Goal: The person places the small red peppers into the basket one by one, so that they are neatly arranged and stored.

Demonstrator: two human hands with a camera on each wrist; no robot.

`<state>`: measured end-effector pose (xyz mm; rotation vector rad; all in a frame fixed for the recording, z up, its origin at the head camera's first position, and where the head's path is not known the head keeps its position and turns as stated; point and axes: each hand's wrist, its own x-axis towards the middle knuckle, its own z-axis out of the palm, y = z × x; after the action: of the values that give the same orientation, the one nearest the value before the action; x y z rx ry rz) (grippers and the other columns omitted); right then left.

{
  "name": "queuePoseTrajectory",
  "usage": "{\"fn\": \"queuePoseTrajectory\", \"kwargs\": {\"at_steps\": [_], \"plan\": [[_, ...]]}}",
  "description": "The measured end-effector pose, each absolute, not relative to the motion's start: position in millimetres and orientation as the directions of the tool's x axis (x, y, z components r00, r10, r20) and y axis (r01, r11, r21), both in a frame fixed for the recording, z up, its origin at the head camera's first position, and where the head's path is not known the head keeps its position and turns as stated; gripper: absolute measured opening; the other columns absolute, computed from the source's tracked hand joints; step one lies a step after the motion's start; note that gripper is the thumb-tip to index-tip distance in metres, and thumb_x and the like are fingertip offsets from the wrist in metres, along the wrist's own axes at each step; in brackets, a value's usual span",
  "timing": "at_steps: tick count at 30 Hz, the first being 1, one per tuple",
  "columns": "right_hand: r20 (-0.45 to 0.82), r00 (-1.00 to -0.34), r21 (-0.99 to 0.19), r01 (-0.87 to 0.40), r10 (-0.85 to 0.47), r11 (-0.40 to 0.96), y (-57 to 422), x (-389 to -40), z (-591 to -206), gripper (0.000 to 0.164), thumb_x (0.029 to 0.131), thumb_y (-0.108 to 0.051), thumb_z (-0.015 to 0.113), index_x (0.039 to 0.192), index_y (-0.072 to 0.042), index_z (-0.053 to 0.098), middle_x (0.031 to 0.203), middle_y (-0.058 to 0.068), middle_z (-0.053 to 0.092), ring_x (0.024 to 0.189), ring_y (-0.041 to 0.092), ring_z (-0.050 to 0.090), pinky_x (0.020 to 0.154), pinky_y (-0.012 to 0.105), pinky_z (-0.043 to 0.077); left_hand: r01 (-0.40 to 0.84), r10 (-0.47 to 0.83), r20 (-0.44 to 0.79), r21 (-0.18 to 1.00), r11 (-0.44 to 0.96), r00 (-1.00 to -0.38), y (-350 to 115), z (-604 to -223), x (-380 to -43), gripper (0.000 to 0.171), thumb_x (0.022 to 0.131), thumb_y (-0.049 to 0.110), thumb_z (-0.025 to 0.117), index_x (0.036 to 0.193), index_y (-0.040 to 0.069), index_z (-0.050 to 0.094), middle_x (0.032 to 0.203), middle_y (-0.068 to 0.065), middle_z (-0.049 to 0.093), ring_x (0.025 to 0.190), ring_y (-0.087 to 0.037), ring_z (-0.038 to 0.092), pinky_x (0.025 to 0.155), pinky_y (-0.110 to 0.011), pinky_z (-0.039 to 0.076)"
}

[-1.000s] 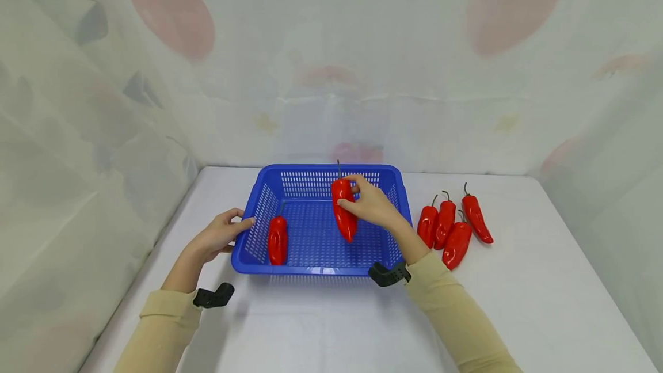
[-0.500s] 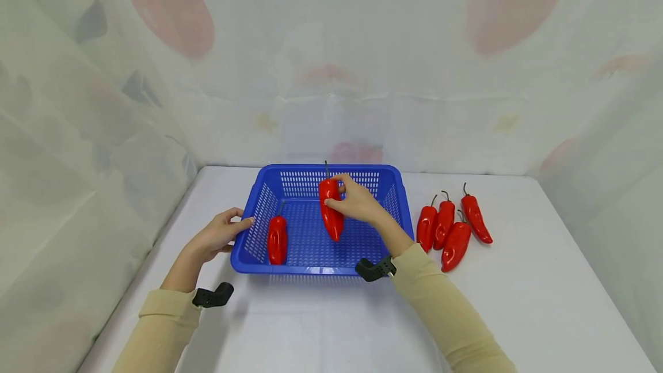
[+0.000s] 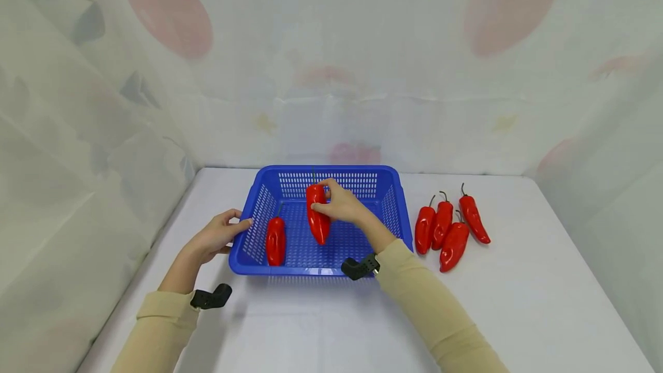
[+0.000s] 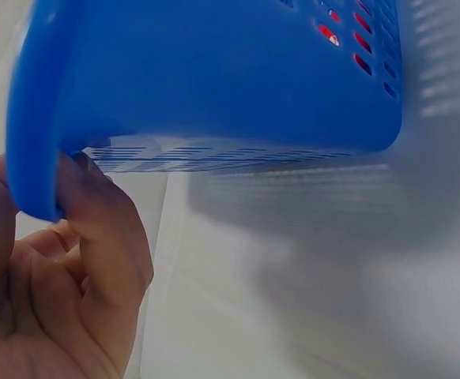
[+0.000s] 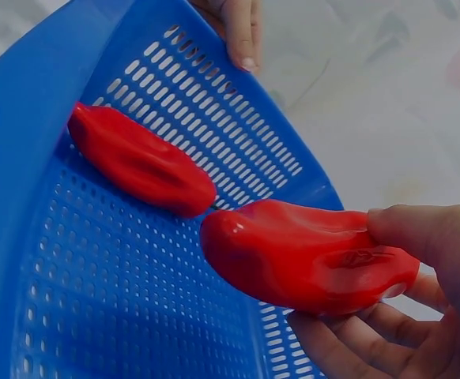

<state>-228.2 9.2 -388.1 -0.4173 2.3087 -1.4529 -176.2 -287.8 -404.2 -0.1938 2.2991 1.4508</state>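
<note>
A blue plastic basket [image 3: 321,271] with slotted walls stands on the table. My left hand [image 3: 216,236] pinches its left rim, the thumb over the edge and curled fingers underneath, as the left wrist view shows. Above the basket floor, my right hand [image 3: 343,205] holds a red pepper [image 3: 317,220] between thumb and fingers, stem toward the back and tip toward me. Another red pepper [image 3: 275,242] lies inside along the left wall, its stem also pointing back. In the right wrist view the held pepper [image 5: 293,257] is close to that lying pepper [image 5: 143,162], apart from the floor.
Several red peppers [image 3: 453,246] lie grouped on the white table [image 3: 528,292] to the right of the basket, stems toward the back. A pale printed curtain [image 3: 331,62] hangs behind the table and along both sides.
My right hand has moved left across the basket with the pepper, closer to the one lying inside. My left hand has stayed at the rim.
</note>
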Motion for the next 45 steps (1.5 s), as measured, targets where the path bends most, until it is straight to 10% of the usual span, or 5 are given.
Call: {"fn": "queuePoseTrajectory", "kwargs": {"at_steps": [45], "plan": [[-0.424, -0.739, -0.883, 0.209, -0.523, 0.420, -27.7, -240.8, -420.5, 0.061, 0.085, -0.011, 0.064, 0.136, -0.006, 0.030, 0.120, 0.019, 0.049, 0.096, 0.032, 0.059, 0.079, 0.049, 0.053, -0.328, 0.090, -0.407, 0.831, 0.449, -0.909, -288.0, -404.8, -175.1, 0.043, 0.092, 0.035, 0.054, 0.117, 0.004, 0.038, 0.098, -0.017, 0.064, 0.076, -0.023, 0.066, 0.069, -0.042, 0.056]]}}
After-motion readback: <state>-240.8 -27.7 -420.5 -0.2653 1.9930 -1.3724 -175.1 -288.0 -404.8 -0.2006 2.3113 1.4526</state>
